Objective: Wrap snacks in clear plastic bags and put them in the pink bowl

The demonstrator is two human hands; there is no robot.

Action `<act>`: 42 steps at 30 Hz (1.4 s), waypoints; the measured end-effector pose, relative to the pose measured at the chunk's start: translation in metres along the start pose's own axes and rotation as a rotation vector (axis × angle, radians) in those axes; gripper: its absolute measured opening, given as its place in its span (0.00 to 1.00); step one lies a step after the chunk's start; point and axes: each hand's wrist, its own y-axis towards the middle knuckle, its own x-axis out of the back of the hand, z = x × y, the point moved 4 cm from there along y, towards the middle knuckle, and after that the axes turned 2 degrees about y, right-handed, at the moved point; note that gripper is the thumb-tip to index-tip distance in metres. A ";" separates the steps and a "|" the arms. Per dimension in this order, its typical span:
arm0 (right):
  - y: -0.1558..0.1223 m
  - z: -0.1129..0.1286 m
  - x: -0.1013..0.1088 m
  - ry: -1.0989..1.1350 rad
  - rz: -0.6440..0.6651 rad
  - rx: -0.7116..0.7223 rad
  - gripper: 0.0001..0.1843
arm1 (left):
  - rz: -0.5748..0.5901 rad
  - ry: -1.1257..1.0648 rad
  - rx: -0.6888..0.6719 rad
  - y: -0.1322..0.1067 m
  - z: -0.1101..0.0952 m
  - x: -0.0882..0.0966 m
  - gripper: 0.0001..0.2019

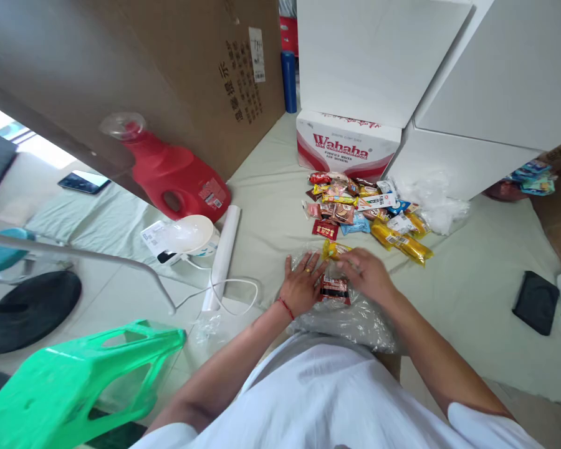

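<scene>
My left hand [303, 282] lies flat with its fingers spread on a clear plastic bag [350, 318] on the pale green sheet [458, 280]. My right hand [367, 271] rests next to it with the fingers curled over the bag's mouth, pinching the plastic. Between the hands a dark red snack packet [334, 290] and a yellow packet [334, 249] show at the bag. A pile of several colourful snack packets [364, 212] lies just beyond the hands.
A Wahaha carton [346, 146] and white boxes [449, 68] stand behind the pile. A red detergent jug [177, 174], a white fan [187, 237], a paper roll [224, 249], a green stool [79, 380], a black wallet [535, 302] and a phone [84, 181] lie around.
</scene>
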 end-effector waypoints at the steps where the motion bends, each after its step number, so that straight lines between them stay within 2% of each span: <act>1: 0.011 -0.009 0.005 -0.035 -0.036 -0.074 0.19 | -0.003 0.019 -0.002 0.000 0.000 -0.001 0.26; 2: 0.022 -0.017 0.008 -0.075 -0.034 -0.138 0.21 | -0.004 0.037 -0.005 0.000 0.000 -0.001 0.26; 4: 0.041 -0.025 0.006 -0.117 0.080 -0.177 0.25 | -0.004 0.068 -0.008 0.000 0.001 -0.002 0.26; 6: 0.050 -0.031 0.003 -0.127 0.183 -0.150 0.22 | -0.006 0.080 -0.008 0.000 0.001 -0.003 0.26; 8: 0.046 -0.041 0.009 -0.189 0.205 -0.151 0.16 | -0.013 0.075 -0.007 0.000 0.001 -0.003 0.26; 13: 0.013 -0.075 0.057 -0.460 0.047 -0.371 0.21 | -0.012 0.039 -0.001 0.000 0.001 -0.004 0.26; 15: 0.016 -0.068 0.063 -0.435 -0.017 -0.311 0.22 | -0.014 0.036 0.000 0.000 0.001 -0.003 0.26; 17: 0.035 -0.048 0.049 -0.365 -0.011 -0.140 0.19 | -0.013 0.041 -0.003 0.000 0.001 -0.003 0.26; 19: 0.063 -0.025 0.021 -0.323 0.056 0.019 0.18 | -0.010 0.046 -0.007 0.000 0.001 -0.003 0.26; 20: 0.079 -0.016 0.007 -0.313 0.078 0.047 0.18 | -0.008 0.048 -0.007 0.000 0.001 -0.002 0.26; 23: 0.116 -0.007 -0.020 -0.277 0.063 -0.007 0.21 | -0.005 0.062 0.005 -0.001 0.001 -0.002 0.26; 25: 0.124 -0.012 -0.022 -0.244 0.052 -0.049 0.20 | -0.003 0.073 0.016 0.000 0.000 -0.002 0.26; 27: 0.114 -0.023 -0.008 -0.182 0.023 -0.080 0.24 | 0.001 0.076 0.025 0.002 0.000 -0.003 0.26; 29: 0.088 -0.035 0.019 -0.034 -0.109 -0.119 0.29 | 0.004 0.072 0.038 0.006 -0.001 -0.005 0.26; 31: 0.053 -0.042 0.048 0.175 -0.254 -0.138 0.30 | 0.011 0.063 0.056 0.012 -0.001 -0.005 0.26; 32: 0.034 -0.042 0.057 0.271 -0.264 -0.130 0.29 | 0.018 0.059 0.064 0.015 -0.001 -0.006 0.26; 33: 0.018 -0.038 0.060 0.348 -0.216 -0.108 0.28 | 0.028 0.054 0.071 0.018 -0.001 -0.006 0.27; 35: -0.008 -0.025 0.053 0.439 -0.048 -0.045 0.26 | 0.054 0.047 0.077 0.023 0.000 -0.006 0.27; 37: -0.023 -0.010 0.032 0.381 0.088 0.020 0.25 | 0.081 0.047 0.076 0.025 0.000 -0.005 0.27; 40: -0.024 0.001 -0.001 0.030 0.104 0.006 0.24 | 0.107 0.055 0.064 0.024 0.000 -0.004 0.29; 42: -0.021 0.006 -0.014 -0.150 0.084 0.005 0.25 | 0.114 0.059 0.057 0.023 0.001 -0.005 0.31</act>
